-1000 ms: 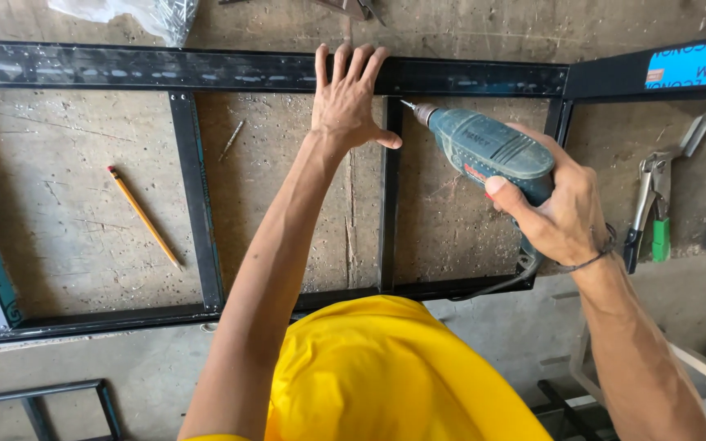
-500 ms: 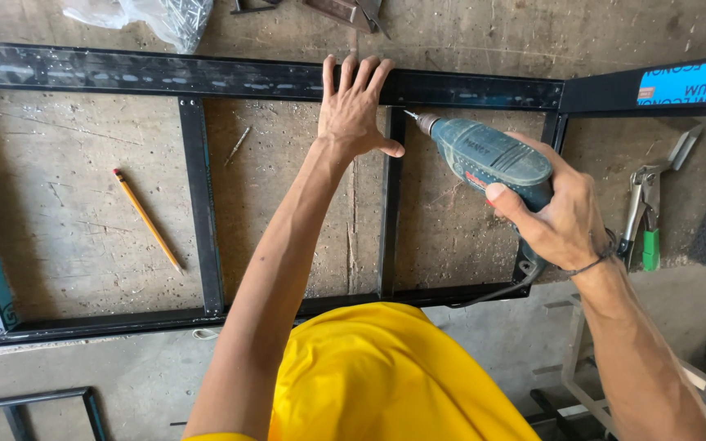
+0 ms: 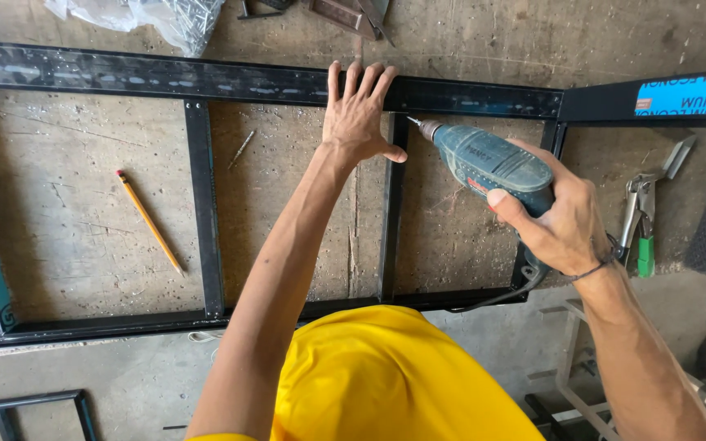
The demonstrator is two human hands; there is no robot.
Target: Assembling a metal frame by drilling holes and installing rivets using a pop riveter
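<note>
Black metal frame (image 3: 206, 204) lies flat on a worn wooden worktop (image 3: 67, 220), and the left hand (image 3: 359, 114) presses open, fingers spread, on the frame's top rail beside an upright bar. Just right of that bar, the right hand (image 3: 561, 216) grips a blue-green electric drill (image 3: 488, 162), its bit touching the bar's upper end. A pencil (image 3: 150, 220) lies inside the frame's left bay, and pliers (image 3: 643, 220) lie beyond its right end.
</note>
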